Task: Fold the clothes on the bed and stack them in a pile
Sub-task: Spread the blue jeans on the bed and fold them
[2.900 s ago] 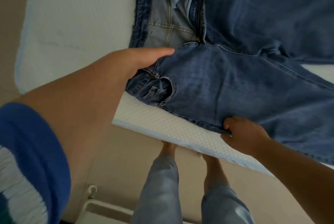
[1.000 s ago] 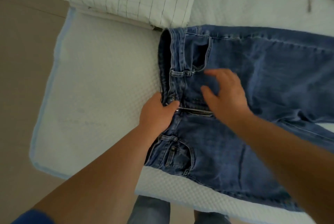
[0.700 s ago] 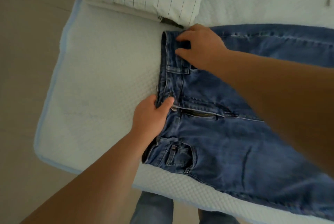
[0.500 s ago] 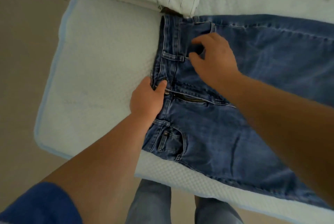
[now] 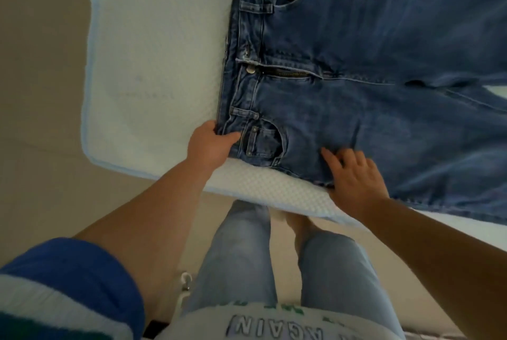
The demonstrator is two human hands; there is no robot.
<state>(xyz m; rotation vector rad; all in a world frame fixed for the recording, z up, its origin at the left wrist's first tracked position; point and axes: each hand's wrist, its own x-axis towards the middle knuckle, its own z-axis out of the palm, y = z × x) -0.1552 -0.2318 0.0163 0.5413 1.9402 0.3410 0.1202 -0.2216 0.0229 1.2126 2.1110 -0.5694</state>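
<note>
A pair of blue jeans (image 5: 370, 87) lies flat, front up, on the white mattress (image 5: 156, 65), waistband to the left and legs running off to the right. My left hand (image 5: 210, 147) pinches the near corner of the waistband, thumb on top by the front pocket. My right hand (image 5: 354, 175) is at the near side seam of the jeans below the pocket, fingers on the denim and thumb at the seam's edge. The zipper is partly open.
The mattress corner with its pale blue edge (image 5: 90, 153) sits at the lower left, with beige floor (image 5: 38, 92) beyond it. My own legs in light jeans (image 5: 241, 257) stand against the near bed edge.
My left hand slid from the waistband's middle to its near corner. My right hand came back from the far pocket to the near seam. The view dropped; the folded checked cloth is out of frame.
</note>
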